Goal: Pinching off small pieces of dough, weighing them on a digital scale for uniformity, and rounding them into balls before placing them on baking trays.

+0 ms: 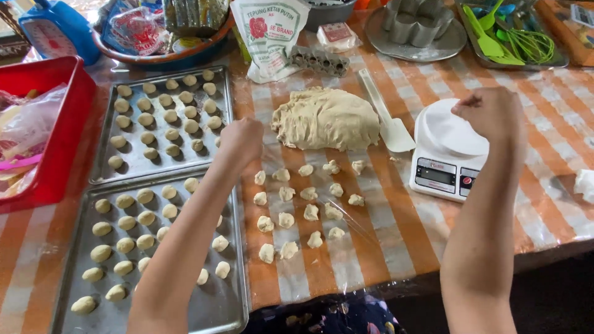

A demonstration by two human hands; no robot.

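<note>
Midway through portioning, left hand (242,140) clenched beside the dough mound (326,118), right hand (489,112) pinched shut over the scale (447,151); weighing likely follows.

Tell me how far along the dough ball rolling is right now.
Done: the far tray is full of rolled balls, and the near tray is mostly filled. In hand: the left hand hovers closed at the trays' edge; the right hand hangs over the white scale. Left: rough cut pieces on the plastic sheet and the big dough mound.
</note>
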